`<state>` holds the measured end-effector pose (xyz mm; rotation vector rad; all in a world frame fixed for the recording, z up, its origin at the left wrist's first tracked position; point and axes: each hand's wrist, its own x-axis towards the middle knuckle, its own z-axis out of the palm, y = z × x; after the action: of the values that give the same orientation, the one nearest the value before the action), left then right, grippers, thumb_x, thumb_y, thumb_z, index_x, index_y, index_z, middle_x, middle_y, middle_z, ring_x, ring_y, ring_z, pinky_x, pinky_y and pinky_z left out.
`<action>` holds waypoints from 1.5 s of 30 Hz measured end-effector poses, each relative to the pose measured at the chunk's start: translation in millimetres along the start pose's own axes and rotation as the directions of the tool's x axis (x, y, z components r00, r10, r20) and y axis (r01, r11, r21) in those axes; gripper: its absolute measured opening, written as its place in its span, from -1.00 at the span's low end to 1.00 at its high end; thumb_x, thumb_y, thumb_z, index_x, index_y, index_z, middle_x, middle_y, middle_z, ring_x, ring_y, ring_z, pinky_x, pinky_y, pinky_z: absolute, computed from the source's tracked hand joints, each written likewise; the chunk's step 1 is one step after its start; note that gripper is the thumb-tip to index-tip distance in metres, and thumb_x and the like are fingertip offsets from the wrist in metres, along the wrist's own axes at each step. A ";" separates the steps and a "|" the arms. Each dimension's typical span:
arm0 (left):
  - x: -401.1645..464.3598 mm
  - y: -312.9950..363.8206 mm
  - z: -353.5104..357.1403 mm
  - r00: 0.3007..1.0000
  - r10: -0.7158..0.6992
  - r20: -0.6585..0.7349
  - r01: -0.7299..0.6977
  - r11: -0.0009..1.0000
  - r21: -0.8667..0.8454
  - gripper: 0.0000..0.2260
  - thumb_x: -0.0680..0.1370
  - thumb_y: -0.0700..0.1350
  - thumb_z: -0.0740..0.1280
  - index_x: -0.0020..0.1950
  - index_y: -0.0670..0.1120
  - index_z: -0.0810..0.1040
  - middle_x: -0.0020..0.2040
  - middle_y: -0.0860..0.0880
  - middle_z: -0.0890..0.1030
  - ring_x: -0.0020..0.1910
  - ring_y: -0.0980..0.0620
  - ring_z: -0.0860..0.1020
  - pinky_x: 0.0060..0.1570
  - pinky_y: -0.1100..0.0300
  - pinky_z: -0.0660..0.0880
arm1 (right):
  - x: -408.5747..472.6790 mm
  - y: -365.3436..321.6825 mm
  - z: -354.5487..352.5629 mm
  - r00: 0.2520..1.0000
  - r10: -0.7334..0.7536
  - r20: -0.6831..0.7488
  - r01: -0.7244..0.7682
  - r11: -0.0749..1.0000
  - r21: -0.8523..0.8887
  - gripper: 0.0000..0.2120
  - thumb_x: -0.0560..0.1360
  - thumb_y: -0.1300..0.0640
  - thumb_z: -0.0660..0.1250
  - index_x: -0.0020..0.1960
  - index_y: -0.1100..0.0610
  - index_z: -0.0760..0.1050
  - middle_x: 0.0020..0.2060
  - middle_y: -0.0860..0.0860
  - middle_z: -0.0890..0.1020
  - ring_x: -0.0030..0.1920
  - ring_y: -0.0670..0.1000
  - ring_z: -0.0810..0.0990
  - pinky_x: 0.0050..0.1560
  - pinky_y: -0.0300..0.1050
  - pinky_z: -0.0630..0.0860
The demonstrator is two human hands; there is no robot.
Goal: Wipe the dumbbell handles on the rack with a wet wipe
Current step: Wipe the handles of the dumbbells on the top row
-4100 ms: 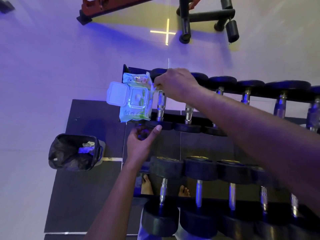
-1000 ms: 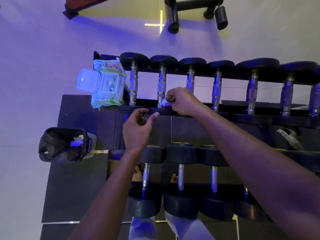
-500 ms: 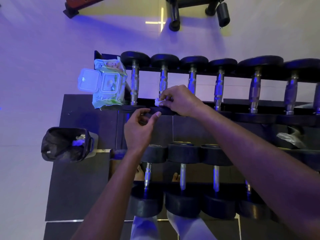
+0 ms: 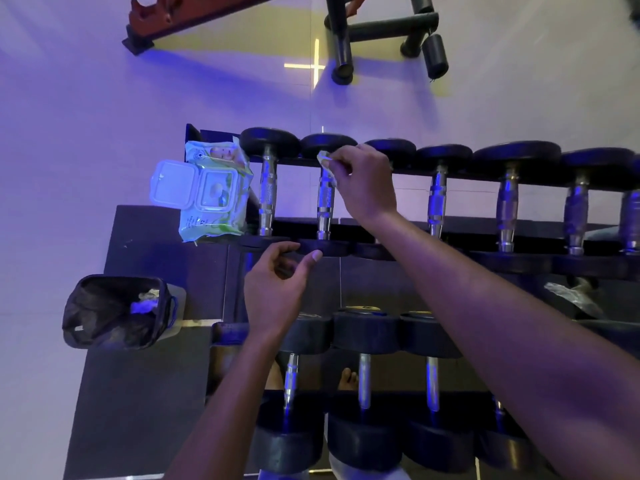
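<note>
A two-tier rack [image 4: 519,263] carries rows of black dumbbells with chrome handles. My right hand [image 4: 363,181] pinches a white wet wipe [image 4: 327,168] against the far end of the second dumbbell handle [image 4: 325,202] on the upper tier. My left hand [image 4: 277,289] rests with thumb and fingers on the near black head [image 4: 325,247] of that dumbbell. The first dumbbell handle [image 4: 267,199] stands just to the left, bare. A green wet wipe pack [image 4: 211,192] with its lid flipped up lies at the rack's left end.
A black bin [image 4: 114,311] holding used wipes stands on the floor left of the rack. Dark floor mats [image 4: 138,393] lie under the rack. Gym equipment frames [image 4: 381,29] stand on the white floor beyond. Lower-tier dumbbells [image 4: 363,393] sit near my bare feet.
My right hand has slid the wipe along the second handle from its near end to its far end. My left hand has stayed on the near head.
</note>
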<state>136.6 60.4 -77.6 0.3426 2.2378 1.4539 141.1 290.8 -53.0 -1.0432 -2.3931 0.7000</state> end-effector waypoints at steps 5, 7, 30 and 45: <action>0.3 -0.6 1.5 1.000 -0.014 0.000 0.014 1.000 -0.026 -0.72 0.49 0.21 0.64 0.07 0.14 0.70 -0.27 0.06 0.65 -0.29 0.19 0.56 -0.17 0.25 0.52 | -5.1 0.8 3.5 0.999 0.023 -0.034 -0.023 1.000 0.019 -0.86 0.57 -0.06 0.44 0.00 -0.03 0.71 -0.19 -0.09 0.66 -0.19 -0.03 0.61 -0.16 0.01 0.57; 0.7 -0.3 1.8 1.000 -0.015 -0.001 0.014 0.999 -0.030 -0.72 0.48 0.21 0.64 0.07 0.14 0.69 -0.27 0.06 0.65 -0.30 0.19 0.56 -0.17 0.24 0.53 | -6.2 -2.8 8.3 0.989 0.128 -0.068 -0.123 0.990 0.070 -0.86 0.55 -0.11 0.47 -0.02 -0.06 0.70 -0.17 -0.11 0.67 -0.18 -0.08 0.63 -0.14 -0.03 0.58; 1.6 1.2 1.5 0.999 -0.036 0.018 0.037 0.998 -0.048 -0.73 0.49 0.20 0.63 0.07 0.14 0.67 -0.28 0.08 0.65 -0.31 0.19 0.56 -0.15 0.16 0.54 | 2.6 -17.0 5.4 0.633 0.687 0.358 -0.697 0.303 0.650 -0.90 0.56 0.22 0.51 -0.05 0.14 0.59 -0.22 0.06 0.65 -0.26 0.03 0.66 -0.33 -0.14 0.68; 2.5 0.6 -0.3 0.999 -0.011 0.042 0.013 0.999 -0.044 -0.72 0.51 0.16 0.63 0.09 0.09 0.67 -0.27 0.06 0.66 -0.29 0.21 0.57 -0.17 0.29 0.51 | -0.6 -19.2 -1.5 0.550 0.696 0.462 -0.748 0.163 0.643 -0.77 0.54 0.27 0.53 -0.13 0.10 0.50 -0.17 0.03 0.69 -0.10 0.05 0.70 0.03 -0.01 0.72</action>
<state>134.2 61.5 -77.5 0.3419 2.1674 1.4745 131.9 279.5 -40.4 -1.6700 -1.0568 1.9356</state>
